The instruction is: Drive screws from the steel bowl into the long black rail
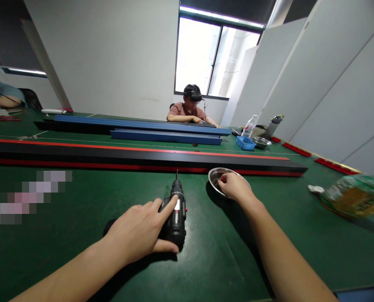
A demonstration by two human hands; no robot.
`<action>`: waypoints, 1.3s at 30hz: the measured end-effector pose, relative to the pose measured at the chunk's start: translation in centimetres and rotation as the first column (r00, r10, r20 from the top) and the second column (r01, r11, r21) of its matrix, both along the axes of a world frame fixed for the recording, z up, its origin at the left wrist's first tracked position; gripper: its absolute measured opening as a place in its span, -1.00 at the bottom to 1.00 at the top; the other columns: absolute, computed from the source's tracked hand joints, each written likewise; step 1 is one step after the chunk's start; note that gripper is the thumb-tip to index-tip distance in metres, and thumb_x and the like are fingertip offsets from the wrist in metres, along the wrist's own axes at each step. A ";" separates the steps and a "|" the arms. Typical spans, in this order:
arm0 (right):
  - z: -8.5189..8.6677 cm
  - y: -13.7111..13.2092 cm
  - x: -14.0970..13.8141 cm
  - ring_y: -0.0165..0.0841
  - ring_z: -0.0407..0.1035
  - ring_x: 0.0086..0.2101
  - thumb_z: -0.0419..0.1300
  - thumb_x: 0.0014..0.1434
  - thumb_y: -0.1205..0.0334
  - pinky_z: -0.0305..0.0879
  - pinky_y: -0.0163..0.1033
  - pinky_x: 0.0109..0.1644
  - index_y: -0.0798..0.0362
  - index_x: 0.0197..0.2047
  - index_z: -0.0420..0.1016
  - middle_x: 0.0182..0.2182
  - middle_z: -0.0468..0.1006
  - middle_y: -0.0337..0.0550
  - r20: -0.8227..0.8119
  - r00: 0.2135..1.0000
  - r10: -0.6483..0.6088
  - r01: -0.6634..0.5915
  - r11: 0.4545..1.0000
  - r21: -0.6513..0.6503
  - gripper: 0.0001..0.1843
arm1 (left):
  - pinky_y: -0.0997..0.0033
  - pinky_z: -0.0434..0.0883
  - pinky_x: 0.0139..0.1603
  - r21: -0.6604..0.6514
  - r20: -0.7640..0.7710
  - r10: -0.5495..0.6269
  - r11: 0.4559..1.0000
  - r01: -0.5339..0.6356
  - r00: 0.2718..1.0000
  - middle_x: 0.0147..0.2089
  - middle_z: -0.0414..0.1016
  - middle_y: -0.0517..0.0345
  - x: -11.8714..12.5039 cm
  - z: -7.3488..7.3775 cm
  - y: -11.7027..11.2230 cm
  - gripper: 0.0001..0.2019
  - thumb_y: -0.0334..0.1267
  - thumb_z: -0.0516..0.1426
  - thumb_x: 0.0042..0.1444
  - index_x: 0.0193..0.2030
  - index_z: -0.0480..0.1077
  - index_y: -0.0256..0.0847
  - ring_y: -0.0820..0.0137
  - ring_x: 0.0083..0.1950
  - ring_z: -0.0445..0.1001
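A black cordless drill (176, 214) lies on the green table (64, 235), its bit pointing away from me. My left hand (139, 230) rests over its body, fingers wrapped around it. To the right, my right hand (234, 186) reaches into a small metal dish (214, 175) with the fingertips pinched together over small dark pieces. What the fingers hold is too small to make out.
A long black and red rail (136, 157) crosses the table just beyond the dish. Blue rails (162, 135), a blue tray (245, 143) and bottles lie farther back. A tilted drink bottle (353, 197) is at right. A person sits opposite; another person's arm shows far left.
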State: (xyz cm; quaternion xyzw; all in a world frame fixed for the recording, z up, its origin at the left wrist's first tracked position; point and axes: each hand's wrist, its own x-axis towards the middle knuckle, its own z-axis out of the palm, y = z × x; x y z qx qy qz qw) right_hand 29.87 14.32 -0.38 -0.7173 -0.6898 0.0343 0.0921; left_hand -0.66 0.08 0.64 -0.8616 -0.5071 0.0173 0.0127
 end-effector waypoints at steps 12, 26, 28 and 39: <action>0.4 -0.4 -0.2 -0.15 0.55 -0.24 0.14 0.23 0.14 0.32 -0.19 -0.21 -0.02 -0.26 0.71 -0.24 0.69 0.02 0.010 1.000 -0.012 0.012 1.000 0.001 -0.71 | -0.06 0.54 -0.10 0.001 0.078 -0.012 1.000 0.011 0.997 0.05 0.47 -0.11 0.2 0.3 -0.3 0.00 0.38 0.12 0.10 0.54 -0.10 -0.07 -0.04 -0.06 0.55; 1.0 -2.5 -7.4 -0.28 0.55 -0.27 0.15 0.34 0.17 0.37 -0.26 -0.12 0.03 -0.18 0.69 -0.23 0.70 -0.08 -0.368 0.804 0.467 -0.239 0.821 0.518 -0.73 | -0.08 0.52 -0.02 -0.069 0.106 -0.006 0.998 0.014 0.994 0.08 0.48 -0.14 0.2 0.7 -1.0 0.07 0.36 0.20 0.02 0.55 -0.11 -0.08 -0.06 -0.01 0.55; 0.0 -1.4 -9.3 -0.28 0.57 -0.25 0.16 0.34 0.14 0.39 -0.27 -0.14 0.02 -0.16 0.70 -0.22 0.71 -0.10 -0.469 0.752 0.463 -0.265 0.864 0.428 -0.72 | -0.10 0.52 -0.02 -0.064 0.105 -0.013 0.998 0.020 0.994 0.09 0.48 -0.15 0.3 0.7 -1.0 0.07 0.34 0.21 0.03 0.55 -0.11 -0.11 -0.07 -0.01 0.55; -5.8 5.5 -11.4 -0.25 0.59 -0.27 0.18 0.33 0.14 0.43 -0.26 -0.13 0.07 -0.15 0.72 -0.25 0.72 -0.07 -0.665 0.672 0.324 -0.228 0.946 0.230 -0.71 | -0.08 0.53 -0.02 -0.081 0.097 -0.003 0.997 0.011 0.995 0.10 0.47 -0.16 0.3 0.8 -1.1 0.09 0.37 0.20 0.01 0.55 -0.11 -0.09 -0.07 -0.01 0.55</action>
